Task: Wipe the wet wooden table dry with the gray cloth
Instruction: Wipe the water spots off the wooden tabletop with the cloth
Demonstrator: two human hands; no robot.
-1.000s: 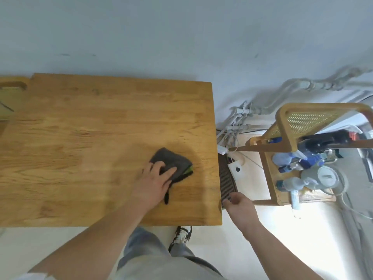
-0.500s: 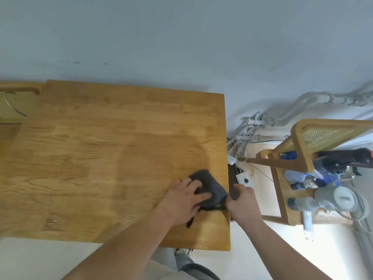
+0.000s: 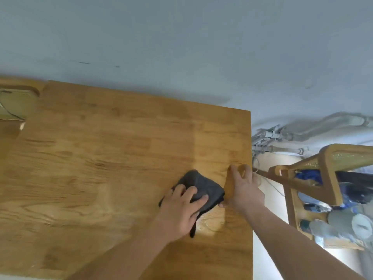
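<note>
The wooden table [image 3: 101,168] fills the left and middle of the head view, with a glistening wet patch [image 3: 210,225] near its right edge. On the right part of the table lies the folded gray cloth [image 3: 205,185]. My left hand [image 3: 181,209] presses flat on the cloth's near-left part, fingers spread over it. My right hand [image 3: 245,188] rests on the table just right of the cloth, close to the table's right edge. Its fingers are spread and its thumb touches the cloth's near-right corner.
A wooden rattan rack [image 3: 331,158] holding spray bottles [image 3: 343,225] stands on the floor right of the table. Gray pipes [image 3: 302,134] run along the wall base. A rattan piece [image 3: 16,104] adjoins the table's far-left corner.
My left hand slid the cloth rightwards across the table. My right hand rose from beside the table's right edge onto the tabletop next to the cloth.
</note>
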